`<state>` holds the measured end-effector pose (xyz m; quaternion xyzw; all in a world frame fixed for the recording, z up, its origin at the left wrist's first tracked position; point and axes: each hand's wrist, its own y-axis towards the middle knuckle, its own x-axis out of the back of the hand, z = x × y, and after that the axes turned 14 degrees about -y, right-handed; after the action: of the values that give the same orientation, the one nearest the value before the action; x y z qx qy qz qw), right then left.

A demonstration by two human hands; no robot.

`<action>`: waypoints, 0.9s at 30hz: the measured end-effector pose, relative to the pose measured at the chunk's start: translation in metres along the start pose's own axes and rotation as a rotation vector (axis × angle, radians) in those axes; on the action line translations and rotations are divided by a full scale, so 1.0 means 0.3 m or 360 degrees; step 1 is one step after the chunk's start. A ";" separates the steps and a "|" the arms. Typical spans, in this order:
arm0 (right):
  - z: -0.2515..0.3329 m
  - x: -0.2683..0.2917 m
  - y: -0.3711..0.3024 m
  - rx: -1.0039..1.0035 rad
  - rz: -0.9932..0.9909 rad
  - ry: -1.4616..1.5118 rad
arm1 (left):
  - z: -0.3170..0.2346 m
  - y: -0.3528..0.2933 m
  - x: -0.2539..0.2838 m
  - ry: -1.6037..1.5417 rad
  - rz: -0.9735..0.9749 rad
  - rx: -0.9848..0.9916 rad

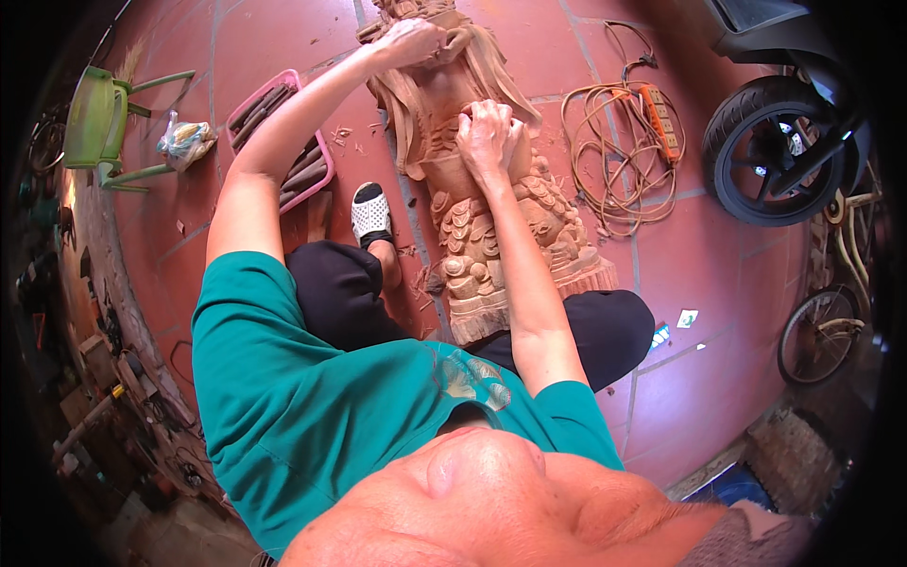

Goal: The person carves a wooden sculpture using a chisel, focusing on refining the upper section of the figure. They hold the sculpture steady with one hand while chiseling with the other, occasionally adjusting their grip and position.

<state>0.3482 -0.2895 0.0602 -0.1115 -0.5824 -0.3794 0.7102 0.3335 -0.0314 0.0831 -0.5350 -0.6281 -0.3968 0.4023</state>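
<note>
A carved wooden statue [459,203] lies lengthwise on the floor before me, its broad base near my lap. Draped folds and rounded, detailed carving cover its surface. At the far end, my left hand [412,42] is closed against the statue, its fingers curled. My right hand [488,140] rests over the statue's middle with knuckles up and fingers bent in. Whatever either hand grips is hidden beneath the fingers.
Left of the statue, a pink basket [328,159] holds several dark, stick-like pieces [263,109]. Beyond it are a plastic bag [185,140] and a green chair [94,118]. To the right lie an orange power strip [660,123], its coiled cord [605,194] and a motorbike wheel [779,151]. Wood chips [342,134] litter the tiles.
</note>
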 end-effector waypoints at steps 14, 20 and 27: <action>-0.015 -0.014 -0.005 -0.0014 -0.0026 0.0023 | -0.030 -0.045 0.046 0.0029 0.0007 0.0122; -0.002 -0.011 -0.005 0.0014 -0.0041 0.0003 | -0.076 -0.056 -0.106 0.0274 -0.0028 -0.0120; 0.002 -0.002 0.004 0.0042 -0.0033 -0.0046 | -0.125 -0.178 -0.199 0.0514 0.0020 -0.0480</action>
<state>0.3485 -0.2879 0.0603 -0.1015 -0.5987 -0.3773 0.6992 0.2896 -0.0934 0.0375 -0.5225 -0.4856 -0.5644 0.4154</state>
